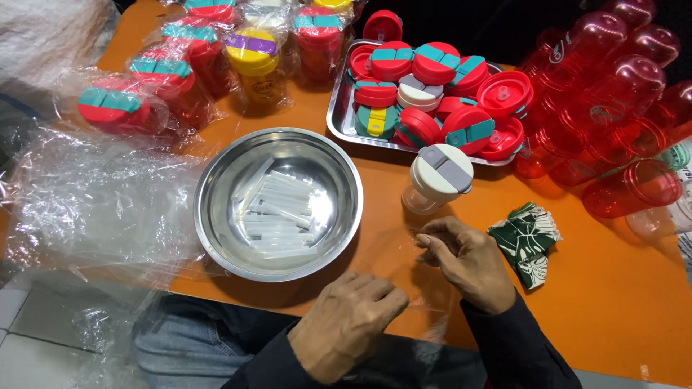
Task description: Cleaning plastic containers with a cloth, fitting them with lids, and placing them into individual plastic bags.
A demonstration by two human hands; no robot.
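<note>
A clear bag lay on the worktop between both hands. The right hand pinched its edge; the left hand pressed it flat, fist closed, apparently to open it. Just beyond stood a lidded cup. Left, a bowl held straws; farther, a tray held lids.

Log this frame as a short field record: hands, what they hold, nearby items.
surface: orange table
left hand: closed, resting at the table's near edge on a clear plastic bag
right hand: fingertips pinching the same bag
nearest cup: clear cup with white and grey lid, upright, just beyond the right hand
bowl: steel bowl holding clear straws
tray: metal tray heaped with loose lids
right side: stacked red cups; folded green and white packet
far left: bagged cups
</note>
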